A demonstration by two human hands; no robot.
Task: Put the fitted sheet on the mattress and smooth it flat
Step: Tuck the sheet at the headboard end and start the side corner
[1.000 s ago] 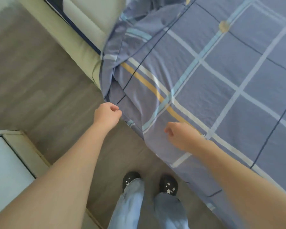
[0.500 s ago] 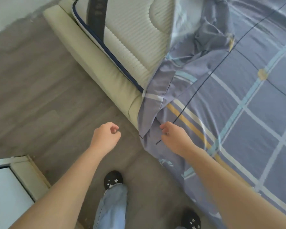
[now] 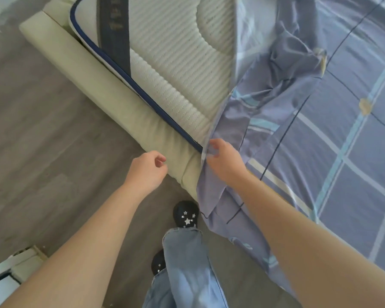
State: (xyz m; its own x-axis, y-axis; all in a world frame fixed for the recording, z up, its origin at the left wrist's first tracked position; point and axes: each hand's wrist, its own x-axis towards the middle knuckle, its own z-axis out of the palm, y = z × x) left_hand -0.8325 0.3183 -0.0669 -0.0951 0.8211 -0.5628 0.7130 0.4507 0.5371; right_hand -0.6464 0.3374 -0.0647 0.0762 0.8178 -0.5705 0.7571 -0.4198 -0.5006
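Sheet (image 3: 320,141) — blue plaid, bunched, mattress (image 3: 176,63) corner bare — edge in right grip (image 3: 222,161); left grip (image 3: 149,170) loosely curled, empty.

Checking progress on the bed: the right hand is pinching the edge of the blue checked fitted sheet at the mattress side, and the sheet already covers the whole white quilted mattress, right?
Not quite. The right hand does pinch the blue checked fitted sheet there, but the head view shows a large part of the white quilted mattress still bare.
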